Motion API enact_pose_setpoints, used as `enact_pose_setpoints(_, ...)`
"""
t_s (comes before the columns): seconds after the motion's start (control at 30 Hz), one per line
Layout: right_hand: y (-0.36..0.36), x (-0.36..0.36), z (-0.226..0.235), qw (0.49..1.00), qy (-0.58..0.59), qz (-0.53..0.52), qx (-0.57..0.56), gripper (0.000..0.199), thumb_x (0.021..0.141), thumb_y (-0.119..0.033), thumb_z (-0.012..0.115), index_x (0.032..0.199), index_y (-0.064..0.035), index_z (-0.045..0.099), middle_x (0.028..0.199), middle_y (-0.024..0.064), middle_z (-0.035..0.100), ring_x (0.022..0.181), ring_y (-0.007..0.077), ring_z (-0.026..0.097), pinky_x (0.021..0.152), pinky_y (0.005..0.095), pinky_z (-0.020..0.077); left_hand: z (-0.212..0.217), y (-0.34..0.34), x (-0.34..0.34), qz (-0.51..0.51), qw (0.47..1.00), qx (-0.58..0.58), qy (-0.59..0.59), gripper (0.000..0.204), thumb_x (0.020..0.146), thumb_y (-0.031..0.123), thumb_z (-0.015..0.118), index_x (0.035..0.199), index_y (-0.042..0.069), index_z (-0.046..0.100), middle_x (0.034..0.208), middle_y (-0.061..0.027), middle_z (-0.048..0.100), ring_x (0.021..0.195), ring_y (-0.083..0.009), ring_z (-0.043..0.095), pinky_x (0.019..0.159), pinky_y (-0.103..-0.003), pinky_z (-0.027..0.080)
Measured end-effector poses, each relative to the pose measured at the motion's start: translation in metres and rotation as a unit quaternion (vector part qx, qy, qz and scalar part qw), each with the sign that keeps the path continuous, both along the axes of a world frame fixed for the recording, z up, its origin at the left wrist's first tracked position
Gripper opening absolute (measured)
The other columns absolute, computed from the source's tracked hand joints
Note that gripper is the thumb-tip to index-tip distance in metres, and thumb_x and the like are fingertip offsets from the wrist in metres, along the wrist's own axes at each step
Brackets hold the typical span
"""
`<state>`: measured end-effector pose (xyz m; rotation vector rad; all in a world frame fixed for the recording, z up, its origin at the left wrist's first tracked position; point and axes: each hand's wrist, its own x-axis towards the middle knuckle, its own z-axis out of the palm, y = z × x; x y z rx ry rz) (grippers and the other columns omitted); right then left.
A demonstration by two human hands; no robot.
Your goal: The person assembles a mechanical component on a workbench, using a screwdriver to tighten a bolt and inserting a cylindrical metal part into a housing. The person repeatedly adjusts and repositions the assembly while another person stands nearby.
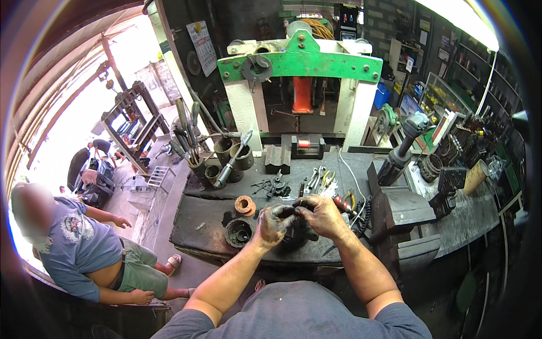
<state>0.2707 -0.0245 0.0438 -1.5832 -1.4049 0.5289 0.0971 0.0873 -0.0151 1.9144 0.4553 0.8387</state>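
Both hands meet over the near edge of the grimy black steel workbench (192,226). The grease-blackened left hand (271,224) and the right hand (320,214) have their fingers curled and pressed together around a small dark metal part (293,211), held between the fingertips just above a dark round greasy assembly (293,237) that sits on the bench under the hands — what exactly the part is, I cannot tell, since the fingers cover most of it.

Judging from how things lie, the work looks mid-way: pieces are off and spread about rather than put together. Just to the left of the hands rests a black round cup-shaped housing (237,232), and beyond it an orange-brown spool-shaped bush (245,205). A scatter of small dark fittings (272,186) lies farther back, with silver spanners and pliers (319,182) near them and red-handled tools (342,203) just beside the right hand.

Farther out stand rusty tins holding long tools (195,158), a green-and-white hydraulic press (299,65) behind the bench — and, at the left, a seated person in a blue shirt (79,243).
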Motion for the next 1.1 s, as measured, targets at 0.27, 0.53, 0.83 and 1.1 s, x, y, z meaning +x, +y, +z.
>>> enact_pose_setpoints(0.27, 0.007, 0.003, -0.003, 0.994, -0.105, 0.004, 0.005, 0.016, 0.097, -0.015, 0.078, 0.103, 0.0004, 0.076, 0.097, 0.0226, 0.074, 0.094, 0.0436, 0.073, 0.083, 0.0490, 0.0586, 0.003, -0.001, -0.007, 0.029, 0.988, 0.144, 0.048, 0.020, 0.094, 0.009, 0.076, 0.111, -0.001, 0.080, 0.106, -0.0196, 0.081, 0.094, -0.0354, 0.079, 0.086, -0.041, 0.061)
enact_pose_setpoints(0.53, 0.005, -0.002, 0.008, 0.977, -0.212, 0.002, -0.019, 0.019, 0.099, -0.018, 0.074, 0.099, 0.0000, 0.069, 0.101, 0.0225, 0.071, 0.097, 0.0479, 0.070, 0.085, 0.0547, 0.0578, 0.003, -0.003, -0.004, 0.045, 0.990, 0.133, 0.028, 0.019, 0.092, 0.012, 0.077, 0.106, -0.001, 0.078, 0.101, -0.0219, 0.078, 0.090, -0.0424, 0.076, 0.080, -0.044, 0.061)
enact_pose_setpoints(0.83, 0.006, -0.011, 0.012, 0.972, -0.228, 0.017, -0.047, 0.019, 0.098, -0.018, 0.073, 0.099, -0.0001, 0.067, 0.100, 0.0225, 0.070, 0.096, 0.0474, 0.071, 0.085, 0.0548, 0.0587, -0.008, -0.005, -0.004, 0.036, 0.998, 0.053, 0.026, 0.021, 0.089, 0.008, 0.076, 0.108, -0.002, 0.076, 0.104, -0.0245, 0.077, 0.099, -0.0444, 0.075, 0.085, -0.047, 0.059)
enact_pose_setpoints(1.1, 0.010, -0.005, 0.007, 0.966, -0.247, 0.047, -0.069, 0.019, 0.094, -0.017, 0.075, 0.094, -0.0008, 0.066, 0.097, 0.0220, 0.069, 0.093, 0.0475, 0.070, 0.082, 0.0552, 0.0577, 0.007, -0.001, -0.019, -0.004, 0.998, 0.040, 0.049, 0.031, 0.092, 0.008, 0.081, 0.121, -0.001, 0.076, 0.115, -0.0218, 0.079, 0.105, -0.0347, 0.079, 0.093, -0.042, 0.060)
